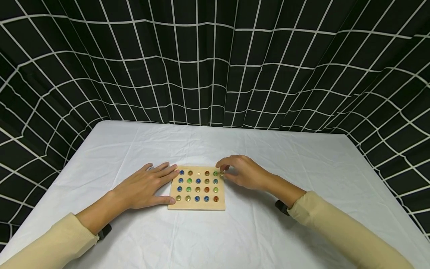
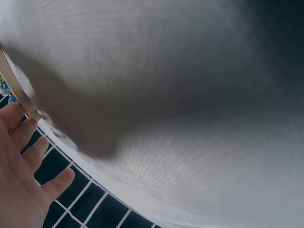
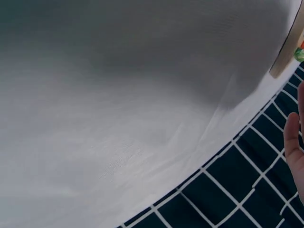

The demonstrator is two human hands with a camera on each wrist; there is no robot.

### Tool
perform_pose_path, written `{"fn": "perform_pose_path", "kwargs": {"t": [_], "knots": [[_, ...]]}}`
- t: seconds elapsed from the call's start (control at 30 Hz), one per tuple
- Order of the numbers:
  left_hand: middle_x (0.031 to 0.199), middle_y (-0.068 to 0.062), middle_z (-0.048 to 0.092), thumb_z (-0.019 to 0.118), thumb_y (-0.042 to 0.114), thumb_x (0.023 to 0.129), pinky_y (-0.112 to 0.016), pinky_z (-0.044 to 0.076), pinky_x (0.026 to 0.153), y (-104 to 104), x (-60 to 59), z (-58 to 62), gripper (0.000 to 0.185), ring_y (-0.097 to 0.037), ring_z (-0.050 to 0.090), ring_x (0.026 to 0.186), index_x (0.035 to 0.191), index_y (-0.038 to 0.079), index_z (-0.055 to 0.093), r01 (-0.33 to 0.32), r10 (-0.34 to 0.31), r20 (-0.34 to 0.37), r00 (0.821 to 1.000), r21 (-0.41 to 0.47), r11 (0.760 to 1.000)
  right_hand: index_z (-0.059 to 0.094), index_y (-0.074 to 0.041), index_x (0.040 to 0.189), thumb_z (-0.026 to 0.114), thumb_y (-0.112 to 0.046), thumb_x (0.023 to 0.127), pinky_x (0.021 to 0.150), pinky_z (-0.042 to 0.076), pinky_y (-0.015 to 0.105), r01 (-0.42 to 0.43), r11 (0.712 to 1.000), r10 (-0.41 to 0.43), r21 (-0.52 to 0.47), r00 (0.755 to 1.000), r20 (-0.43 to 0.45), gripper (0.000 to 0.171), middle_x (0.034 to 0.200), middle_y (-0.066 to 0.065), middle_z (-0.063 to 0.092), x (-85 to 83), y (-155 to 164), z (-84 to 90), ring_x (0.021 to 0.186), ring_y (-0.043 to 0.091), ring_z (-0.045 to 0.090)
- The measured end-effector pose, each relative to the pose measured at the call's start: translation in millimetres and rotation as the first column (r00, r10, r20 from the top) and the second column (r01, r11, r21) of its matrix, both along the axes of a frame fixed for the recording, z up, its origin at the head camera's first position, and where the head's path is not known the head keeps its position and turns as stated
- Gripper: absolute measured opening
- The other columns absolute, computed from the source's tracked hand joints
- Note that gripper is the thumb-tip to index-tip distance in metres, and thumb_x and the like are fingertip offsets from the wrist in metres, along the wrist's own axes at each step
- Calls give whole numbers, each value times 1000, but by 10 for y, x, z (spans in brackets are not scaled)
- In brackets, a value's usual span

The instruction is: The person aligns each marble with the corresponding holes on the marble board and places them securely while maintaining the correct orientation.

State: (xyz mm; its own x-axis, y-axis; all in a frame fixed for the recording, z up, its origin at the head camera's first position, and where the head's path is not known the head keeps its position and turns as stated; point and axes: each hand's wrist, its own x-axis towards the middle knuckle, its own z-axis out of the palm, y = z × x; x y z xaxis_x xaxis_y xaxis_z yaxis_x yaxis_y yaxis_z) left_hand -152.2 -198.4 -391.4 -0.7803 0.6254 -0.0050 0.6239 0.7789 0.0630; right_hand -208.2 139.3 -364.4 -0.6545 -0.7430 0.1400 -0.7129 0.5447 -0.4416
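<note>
On the white cloth (image 1: 268, 231), the left hand (image 1: 144, 186) lay flat against the board (image 1: 197, 205) while the right hand (image 1: 243, 172) pinched a marble (image 1: 221, 173) at its far-right corner, probably hard, slick, best gripped across its sides.

This looks like a staged recording booth or lab set-up, not a lived-in room. A black curtain with a white grid (image 1: 215, 63) closes off 3 sides of the worktop (image 1: 302, 168), which is covered by a plain white cloth. Only 1 wooden marble board (image 1: 197, 188) lies on it.
</note>
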Motion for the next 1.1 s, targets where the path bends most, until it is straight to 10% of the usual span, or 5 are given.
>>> {"fn": "perform_pose_path", "kwargs": {"t": [1.1], "knots": [[160, -2, 34, 41, 80, 89, -63, 26, 113, -9, -10, 4, 92, -30, 32, 146, 156, 17, 36, -6, 6, 18, 1000, -10, 1000, 71, -8, 115, 73, -5, 90, 78, 50, 25, -58, 997, 58, 54, 998, -1, 26, 94, -2, 69, -119, -646, -87, 82, 10, 59]]}}
